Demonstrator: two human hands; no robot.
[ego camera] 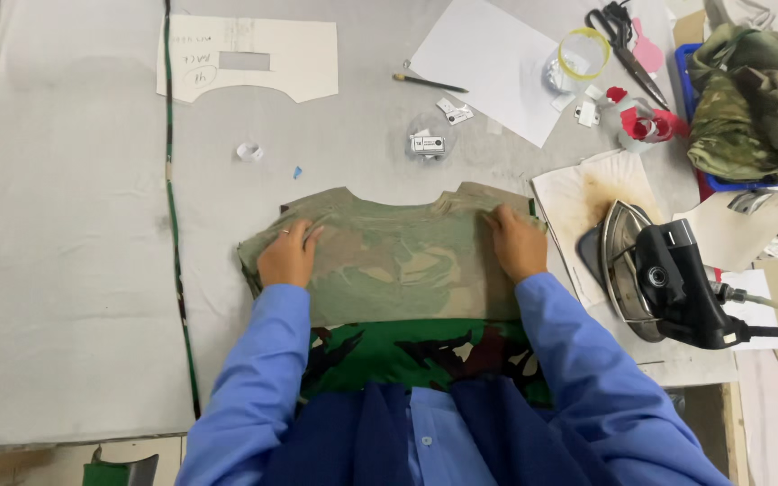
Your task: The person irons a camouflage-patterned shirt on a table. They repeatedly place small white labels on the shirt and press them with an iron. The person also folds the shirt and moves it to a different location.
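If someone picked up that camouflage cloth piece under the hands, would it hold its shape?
Probably not. The camouflage cloth piece lies flat with soft wrinkles under the left hand and right hand, so it likely droops. It looks thin, probably light. It should not roll.

Pretty even overhead light, bright on the grey table, soft shadows only. Sharp in the middle, slight wide-angle bend at the edges, corners a bit dimmer.

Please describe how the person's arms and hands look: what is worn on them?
Both arms wear long light-blue sleeves, with a darker blue vest over the shirt. The left hand is bare except for a thin ring on one finger. The right hand is bare, with no ring visible.
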